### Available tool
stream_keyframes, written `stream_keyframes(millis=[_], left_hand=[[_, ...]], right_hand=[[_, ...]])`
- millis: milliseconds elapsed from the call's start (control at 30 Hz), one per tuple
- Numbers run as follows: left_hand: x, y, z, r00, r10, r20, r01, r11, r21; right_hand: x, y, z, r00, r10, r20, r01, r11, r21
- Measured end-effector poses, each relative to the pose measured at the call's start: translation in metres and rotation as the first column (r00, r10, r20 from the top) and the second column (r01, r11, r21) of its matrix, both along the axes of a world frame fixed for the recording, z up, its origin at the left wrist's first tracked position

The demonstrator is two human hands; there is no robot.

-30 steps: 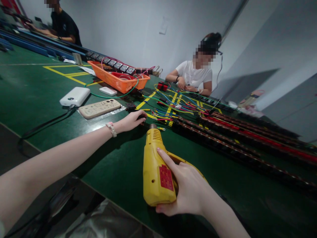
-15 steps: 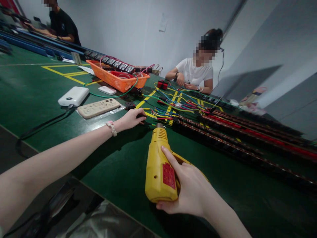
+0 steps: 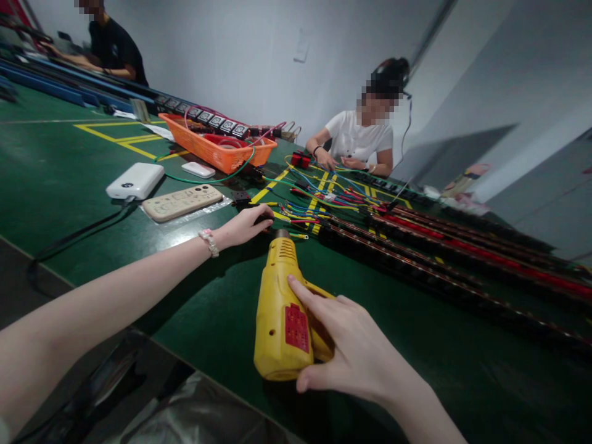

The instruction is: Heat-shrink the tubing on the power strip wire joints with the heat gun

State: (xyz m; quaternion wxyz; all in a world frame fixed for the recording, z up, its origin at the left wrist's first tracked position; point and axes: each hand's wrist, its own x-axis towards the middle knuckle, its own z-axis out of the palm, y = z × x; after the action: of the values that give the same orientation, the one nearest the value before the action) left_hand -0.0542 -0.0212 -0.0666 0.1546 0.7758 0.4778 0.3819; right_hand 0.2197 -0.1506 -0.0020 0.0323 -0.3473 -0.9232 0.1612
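Observation:
A yellow heat gun [image 3: 277, 314] with a red label is gripped by my right hand [image 3: 346, 339], the index finger lying along its body. Its metal nozzle points away from me, close to the fingers of my left hand [image 3: 247, 225]. My left hand is closed low over the table, and the small dark thing at its fingertips is too hidden to name. Just beyond the nozzle a short yellow-green wire end with a ring terminal [image 3: 303, 237] sticks out. Coloured wires [image 3: 300, 211] with metal ends lie beyond my left hand.
Long dark strips with copper-coloured rails [image 3: 407, 268] run off to the right. An orange basket [image 3: 222, 151], a white power bank [image 3: 135, 180] and a patterned phone case [image 3: 182, 202] lie on the green table [image 3: 194, 320]. Two people work across and farther left.
The heat gun in my right hand has shifted left, so its nozzle is nearer my left fingers and more of the ring terminal shows. My left hand stays nearly in place.

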Motion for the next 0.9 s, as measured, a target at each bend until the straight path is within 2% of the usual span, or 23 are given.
stream_keyframes(millis=[100,233,367,467,600,733,800,900], left_hand=[[-0.001,-0.001,0.001,1.0,-0.001,-0.01,0.001,1.0,0.011],[-0.001,-0.002,0.002,0.999,0.006,-0.034,-0.005,1.0,0.03],[0.0,-0.001,0.002,0.999,0.004,-0.04,-0.003,0.999,0.037],[-0.001,0.0,0.001,0.999,-0.001,-0.037,0.002,1.0,0.017],[-0.002,-0.002,0.003,0.999,-0.012,-0.052,0.011,1.0,-0.008],[-0.006,-0.006,0.007,0.995,-0.015,-0.096,0.015,1.0,-0.009],[-0.007,-0.007,0.008,0.993,-0.004,-0.117,0.004,1.0,0.001],[-0.008,-0.007,0.008,0.99,0.001,-0.139,0.0,1.0,0.013]], right_hand=[[0.007,0.004,0.001,0.988,-0.079,-0.129,0.085,0.996,0.038],[-0.001,0.006,-0.008,0.94,-0.14,-0.311,0.106,0.987,-0.123],[-0.014,0.016,-0.017,0.914,-0.309,-0.262,0.213,0.917,-0.339],[-0.017,0.031,-0.02,0.906,-0.371,-0.205,0.265,0.872,-0.411],[-0.016,0.047,-0.021,0.924,-0.314,-0.217,0.192,0.874,-0.446],[-0.014,0.052,-0.022,0.928,-0.272,-0.253,0.124,0.868,-0.48],[-0.011,0.052,-0.022,0.922,-0.3,-0.244,0.13,0.835,-0.534],[-0.002,0.053,-0.02,0.899,-0.366,-0.241,0.117,0.73,-0.673]])
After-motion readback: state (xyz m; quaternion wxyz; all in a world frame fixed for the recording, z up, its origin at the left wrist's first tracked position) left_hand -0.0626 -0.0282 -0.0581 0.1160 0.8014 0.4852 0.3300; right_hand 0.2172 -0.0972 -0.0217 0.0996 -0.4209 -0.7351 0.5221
